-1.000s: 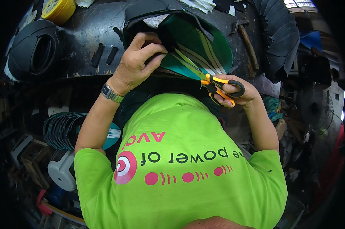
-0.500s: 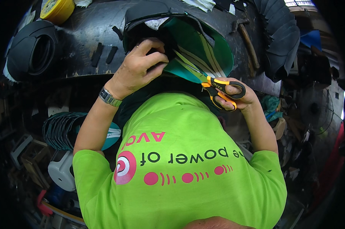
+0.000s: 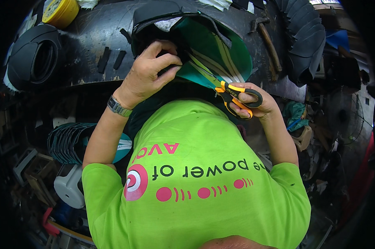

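A curved black padded shell (image 3: 158,11) with a glossy green lining panel (image 3: 240,54) lies at the bench's near edge, its hollow side toward me. White strips run along the green panel. My left hand (image 3: 156,66) has thumb and forefinger pinched at the shell's dark lower left rim; whatever lies between the fingertips is lost in shadow. In my right hand (image 3: 256,99) is a pair of scissors (image 3: 224,89) with black and orange-yellow handles. Their blades point up and left across the green panel, tips close to my left fingers. How far the blades are apart is hard to see.
A hammer (image 3: 268,43) lies to the right of the shell, beside stacked black moulded pieces (image 3: 305,45). Several short black strips (image 3: 119,60) lie left of it. Farther left are another black shell (image 3: 23,54) and a yellow tub (image 3: 61,12). Below stands a white stool (image 3: 69,186).
The scissors and my right hand have shifted slightly left and up. The bench scene has drifted a little left in view. My left hand keeps its pinch at the rim.
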Demonstrator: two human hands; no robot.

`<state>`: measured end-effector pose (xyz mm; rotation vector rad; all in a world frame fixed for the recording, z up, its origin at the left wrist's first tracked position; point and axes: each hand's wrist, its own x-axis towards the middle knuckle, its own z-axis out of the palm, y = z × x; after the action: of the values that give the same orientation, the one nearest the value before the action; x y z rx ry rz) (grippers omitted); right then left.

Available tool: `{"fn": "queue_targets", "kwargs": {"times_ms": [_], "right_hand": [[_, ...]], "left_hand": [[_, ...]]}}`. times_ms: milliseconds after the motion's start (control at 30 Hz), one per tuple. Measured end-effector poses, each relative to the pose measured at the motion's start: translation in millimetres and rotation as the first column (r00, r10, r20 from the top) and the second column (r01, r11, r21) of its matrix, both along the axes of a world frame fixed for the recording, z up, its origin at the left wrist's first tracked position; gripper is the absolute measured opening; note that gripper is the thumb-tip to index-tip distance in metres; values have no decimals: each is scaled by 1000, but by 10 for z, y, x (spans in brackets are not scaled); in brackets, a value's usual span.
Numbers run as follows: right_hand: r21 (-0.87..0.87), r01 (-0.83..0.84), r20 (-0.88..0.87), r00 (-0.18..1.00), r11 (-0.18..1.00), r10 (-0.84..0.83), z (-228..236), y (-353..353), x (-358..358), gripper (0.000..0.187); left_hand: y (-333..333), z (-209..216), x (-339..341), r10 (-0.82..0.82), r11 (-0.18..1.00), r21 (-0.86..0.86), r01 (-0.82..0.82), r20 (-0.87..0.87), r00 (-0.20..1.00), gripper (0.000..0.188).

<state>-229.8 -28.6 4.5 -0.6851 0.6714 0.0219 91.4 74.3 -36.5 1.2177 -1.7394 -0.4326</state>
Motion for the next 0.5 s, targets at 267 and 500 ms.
{"fn": "queue_targets", "kwargs": {"times_ms": [267, 500], "right_hand": [[-220, -82, -204, 978, 972, 37, 124, 3, 30, 56], [-141, -10, -126, 992, 990, -8, 124, 27, 26, 52]], "left_hand": [[2, -8, -6, 18, 1000, -12, -17, 54, 998, 18], [6, 0, -6, 26, 1000, -7, -26, 63, 998, 18]]}}
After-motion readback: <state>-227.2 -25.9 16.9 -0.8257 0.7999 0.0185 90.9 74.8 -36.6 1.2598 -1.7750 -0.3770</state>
